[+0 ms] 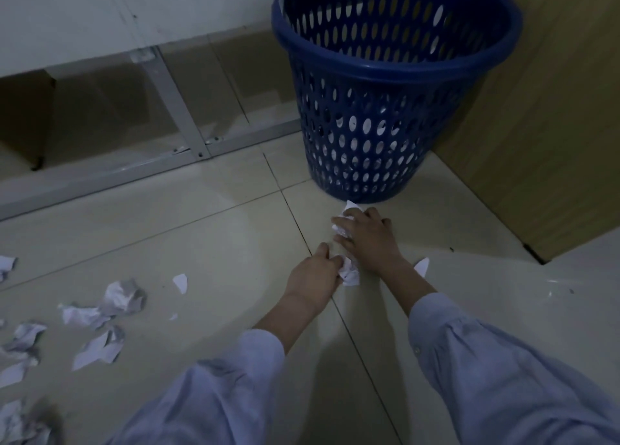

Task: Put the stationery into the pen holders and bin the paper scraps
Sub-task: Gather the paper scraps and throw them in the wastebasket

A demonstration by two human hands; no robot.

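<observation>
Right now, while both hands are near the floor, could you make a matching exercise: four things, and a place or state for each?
1 bin
2 right hand
3 left hand
4 loose scraps

a lying at the left, untouched
b blue, beside the wooden panel
c grips the bin-side paper ball
d grips the nearer paper ball

Pairs: 1b, 2c, 3d, 4a

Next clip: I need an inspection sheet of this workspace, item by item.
Surface: pale tiled floor, dimly lit.
Job's things: blue perforated bin upright, white paper showing through its holes; loose scraps on the floor at left; pen holders and stationery: nothing seen.
Clutter: small paper shard beside the right wrist.
Grips: left hand grips a crumpled scrap; right hand holds a second scrap in front of the bin.
Cables: nothing seen.
Surroundings: wooden panel right of the bin; metal-framed partition behind.
</observation>
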